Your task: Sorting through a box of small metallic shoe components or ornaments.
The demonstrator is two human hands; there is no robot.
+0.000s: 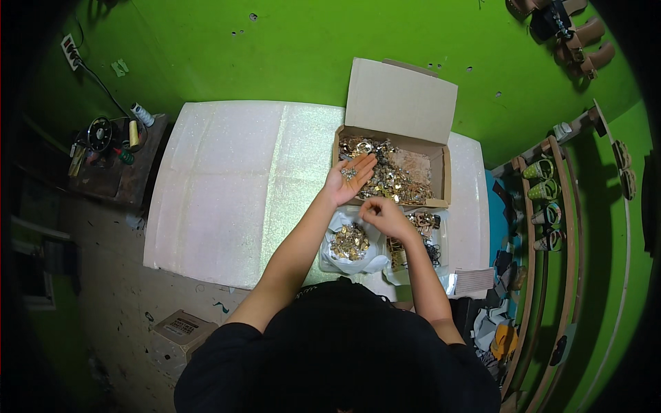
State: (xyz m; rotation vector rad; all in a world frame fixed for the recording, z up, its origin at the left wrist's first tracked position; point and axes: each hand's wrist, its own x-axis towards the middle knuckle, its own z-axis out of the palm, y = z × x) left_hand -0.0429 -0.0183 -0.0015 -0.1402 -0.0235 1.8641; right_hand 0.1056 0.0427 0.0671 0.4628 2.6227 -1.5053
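Observation:
My left hand (350,180) is held palm up over the near left corner of an open cardboard box (443,180). Its fingers are stretched out, and several tiny silvery pieces (349,173) lie on the palm. A jumble of small metal fittings (396,180), gold and silver, fills much of the box. Just right of and nearer than that palm, my right hand (385,217) has its fingers curled into a pinch; what they hold, if anything, is too small to see. Below it, a white plastic bag (375,263) holds more small gold and silver fittings (350,242).
Right of the bag, another plastic-lined container (401,277) holds buckles and dark pieces. A pale shiny sheet covers the table (220,199). The box lid (401,100) stands against the green wall. Sandals (544,189) hang on a wooden rack at right; a sewing machine (100,135) stands at left.

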